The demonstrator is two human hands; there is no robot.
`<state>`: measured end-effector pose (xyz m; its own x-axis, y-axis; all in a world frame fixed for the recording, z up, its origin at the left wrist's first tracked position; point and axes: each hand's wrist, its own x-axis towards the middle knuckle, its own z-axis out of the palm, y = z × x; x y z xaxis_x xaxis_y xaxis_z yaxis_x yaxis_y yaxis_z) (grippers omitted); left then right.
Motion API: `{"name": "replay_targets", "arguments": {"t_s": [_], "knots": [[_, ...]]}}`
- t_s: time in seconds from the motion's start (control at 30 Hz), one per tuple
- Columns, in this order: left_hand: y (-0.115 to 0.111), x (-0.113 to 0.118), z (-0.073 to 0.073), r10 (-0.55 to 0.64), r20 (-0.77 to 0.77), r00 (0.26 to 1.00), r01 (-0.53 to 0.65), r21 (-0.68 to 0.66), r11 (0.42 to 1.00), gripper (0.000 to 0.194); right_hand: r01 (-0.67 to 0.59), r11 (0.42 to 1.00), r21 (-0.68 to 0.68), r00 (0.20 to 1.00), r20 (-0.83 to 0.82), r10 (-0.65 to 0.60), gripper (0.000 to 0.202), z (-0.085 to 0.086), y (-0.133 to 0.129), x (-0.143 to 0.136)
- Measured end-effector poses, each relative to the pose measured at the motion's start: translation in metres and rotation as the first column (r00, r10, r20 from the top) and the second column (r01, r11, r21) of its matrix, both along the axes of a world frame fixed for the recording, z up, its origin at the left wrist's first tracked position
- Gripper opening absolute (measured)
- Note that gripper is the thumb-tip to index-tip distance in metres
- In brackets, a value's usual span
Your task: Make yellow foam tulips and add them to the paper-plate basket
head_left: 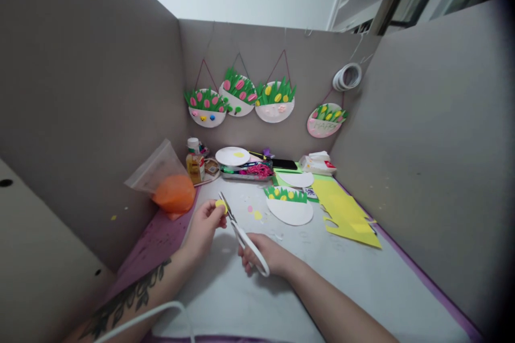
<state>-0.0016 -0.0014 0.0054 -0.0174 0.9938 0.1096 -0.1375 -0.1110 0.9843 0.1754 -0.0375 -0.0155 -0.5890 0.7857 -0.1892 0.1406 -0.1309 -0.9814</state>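
My left hand (208, 223) pinches a small piece of yellow paper (221, 206) between thumb and fingers. White-handled scissors (243, 236) are gripped in my right hand (263, 253), their blades pointing up and left against the edge of the yellow piece. Ahead and to the right lies a white paper plate (289, 211) with green paper grass and yellow paper tulips along its top. Pink and yellow paper scraps (257, 215) rest on the table between my hands and that plate.
Yellow paper sheets (350, 211) with cut edges lie at right. Farther back are a tray of craft supplies (247, 172), a glue bottle (195, 163) and a tissue pack (317, 163). An orange-filled zip bag (173, 193) leans at left. Decorated plates (276, 110) hang on the back panel.
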Motion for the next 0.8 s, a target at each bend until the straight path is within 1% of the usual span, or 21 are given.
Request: {"name": "replay_targets", "arguments": {"t_s": [0.1, 0.23, 0.4, 0.5, 0.63, 0.8], "knots": [[-0.0015, 0.0002, 0.0016, -0.022, 0.001, 1.0, 0.022, 0.008, 1.0, 0.016, -0.004, 1.0, -0.03, 1.0, -0.003, 0.004, 0.026, 0.0008, -0.0003, 0.0009], [-0.0024, -0.0004, 0.0032, -0.031, -0.001, 1.0, 0.031, 0.022, 0.999, 0.013, -0.004, 1.0, -0.019, 1.0, 0.022, 0.004, 0.023, 0.0019, -0.0006, 0.002], [-0.0014, -0.0015, 0.002, -0.048, 0.016, 0.999, 0.047, 0.034, 0.998, 0.017, -0.005, 0.999, -0.051, 1.0, 0.005, 0.005, 0.021, 0.0011, 0.0008, 0.0014], [-0.001, -0.0021, 0.0024, -0.038, -0.005, 0.999, 0.039, 0.047, 0.998, 0.019, -0.001, 0.997, -0.073, 1.0, 0.008, 0.001, 0.022, 0.0041, 0.0005, 0.0005], [-0.001, -0.0027, 0.0032, -0.035, -0.061, 0.998, 0.039, 0.064, 0.997, 0.022, -0.004, 0.998, -0.06, 1.0, 0.014, 0.005, 0.023, 0.009, -0.001, 0.0003], [-0.0011, -0.0033, 0.0018, -0.029, -0.11, 0.994, 0.039, 0.09, 0.995, 0.021, -0.017, 0.998, -0.059, 1.0, 0.003, 0.017, 0.02, 0.0079, -0.0008, 0.0018]]}}
